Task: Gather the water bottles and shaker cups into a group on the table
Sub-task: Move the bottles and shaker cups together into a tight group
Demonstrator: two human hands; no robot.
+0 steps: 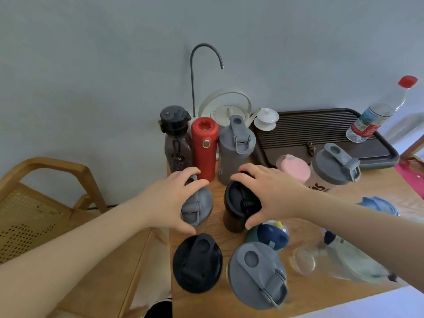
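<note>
My left hand (171,200) grips the grey lid of a shaker cup (199,207) from above. My right hand (266,191) is closed over the black lid of a dark brown cup (238,210) beside it. Behind them stand a dark bottle (176,143), a red bottle (204,145) and a grey shaker (234,148) in a row. In front are a black-lidded cup (197,262) and a grey-lidded cup (257,274). A blue-lidded bottle (270,235), a pink-lidded cup (293,167), a grey-lidded clear shaker (332,171) and a clear bottle (335,260) lying blurred stand to the right.
A dark tea tray (321,134) at the back right carries a plastic water bottle (376,115) with a red cap and a white lidded cup (267,119). A white kettle (226,109) with a curved spout pipe stands by the wall. A wooden chair (41,203) is left of the table (378,187).
</note>
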